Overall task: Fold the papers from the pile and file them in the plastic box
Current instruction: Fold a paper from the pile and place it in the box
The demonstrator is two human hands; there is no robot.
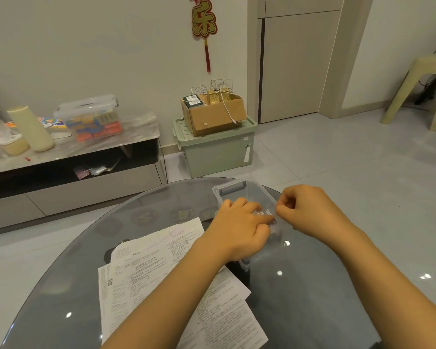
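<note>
One round worktop (312, 311) of dark glass fills the lower view, standing on a pale tiled floor (337, 152) in a room with off-white walls.

Surroundings, left to right: a low marble-topped cabinet (91, 144) against the wall carries a cream cylinder (30, 128) and a lidded clear storage tub (91, 117) with coloured contents. A green lidded bin (215, 149) sits on the floor beside it, bearing an open cardboard box (213, 112) holding small packages and white cables. A red and gold ornament (204, 21) hangs above. A closed door (297, 61) follows, then a beige plastic stool (428, 76) at far right.

On the worktop, the pile of papers (146, 268), printed sheets lying unfolded and overlapping, occupies the left-centre; the left forearm crosses over it. Just right of the pile stands the plastic box (244, 190), clear, lid off. The left hand (239, 227) reaches into it, fingers bent, pressing on something with a barcode; whether this is a folded paper cannot be told. The right hand (310, 210) is at the box's right rim, fingers curled tight, thumb and forefinger pinched together; what they hold cannot be told.
</note>
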